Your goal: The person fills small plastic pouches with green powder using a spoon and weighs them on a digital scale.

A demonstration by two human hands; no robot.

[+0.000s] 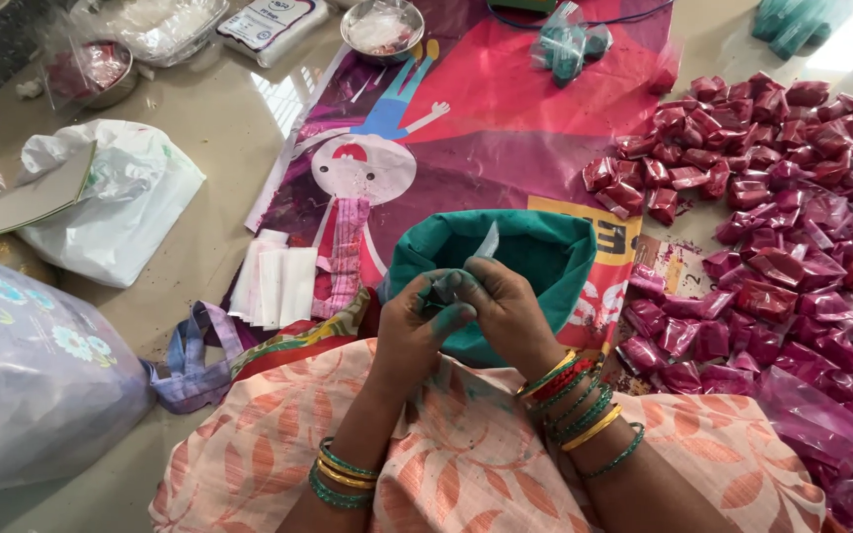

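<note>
My left hand [417, 321] and my right hand [505, 306] meet over my lap, both pinching a small clear plastic packet [446, 286] with green powder in it. Green powder stains my fingers. Just beyond the hands stands an open green bag [535, 252] of green powder. Bangles in green, gold and red circle both wrists.
A large heap of small pink and red powder packets [782, 217] covers the floor at right. A stack of flat empty clear pouches [273, 281] lies left of the green bag on a colourful printed sheet [505, 118]. A white plastic bag [120, 197], steel bowls [382, 28] and green packets [570, 44] lie farther off.
</note>
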